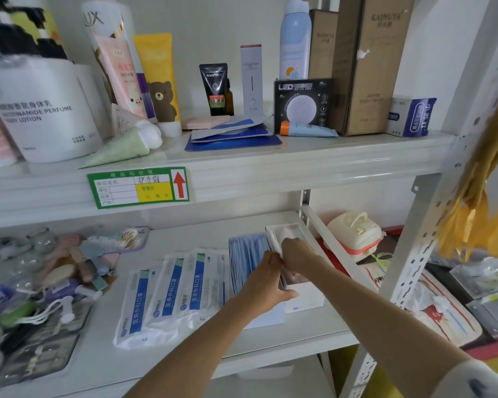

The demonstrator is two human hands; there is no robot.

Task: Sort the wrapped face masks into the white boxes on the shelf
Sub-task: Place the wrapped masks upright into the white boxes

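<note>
Down on the lower shelf (184, 237), the white box (305, 297) sits at the right end, tight against the shelf's upright post, with a row of blue wrapped masks (247, 254) standing on edge just to its left. Both hands are right at that box: the right hand (295, 252) reaches over its open top, fingers curled down into it, though what they pinch there is too blurred to tell; the left hand (266, 282) has its thumb hooked on the box's near wall and its fingers up against the blue masks, so its grip holds the box edge. Left of the blue row, three white mask packs with blue stripes (170, 291) lie flat and overlapping on the shelf. Further left there's a jumbled heap of small toiletries (49, 282). On the upper shelf (270, 159), body lotion (41, 110), tubes, brown cartons (368, 64) and flat blue sachets (233, 136), with a green price label (138, 187) on its front edge.
</note>
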